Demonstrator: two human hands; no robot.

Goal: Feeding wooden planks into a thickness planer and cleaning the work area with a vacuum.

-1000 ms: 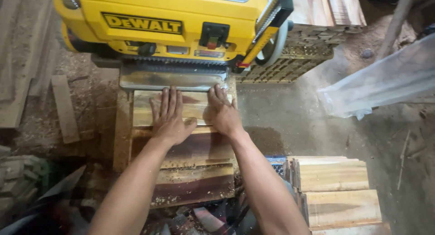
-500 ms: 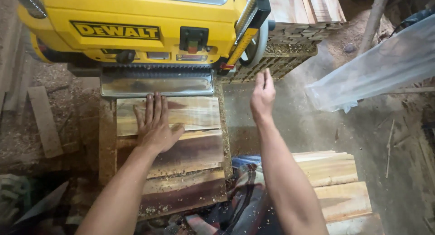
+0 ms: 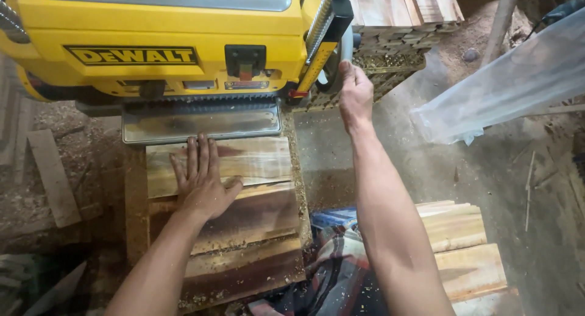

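On the floor, far left: a loose wood strip lies in sawdust, well apart from both hands.
Machine: a yellow planer fills the top left, its metal tray sticking out towards the person.
Board: a pale streaked board lies just below the tray, its far edge at the tray's lip, on top of darker boards.
Left hand: the left hand lies flat on the board's left half, fingers spread and pointing at the tray, grasping nothing.
Right hand: the right hand is up at the planer's right side, fingers curled on a round handle, clear of the board.
Right: a stack of pale boards sits beside the right forearm; a clear plastic sheet lies beyond.
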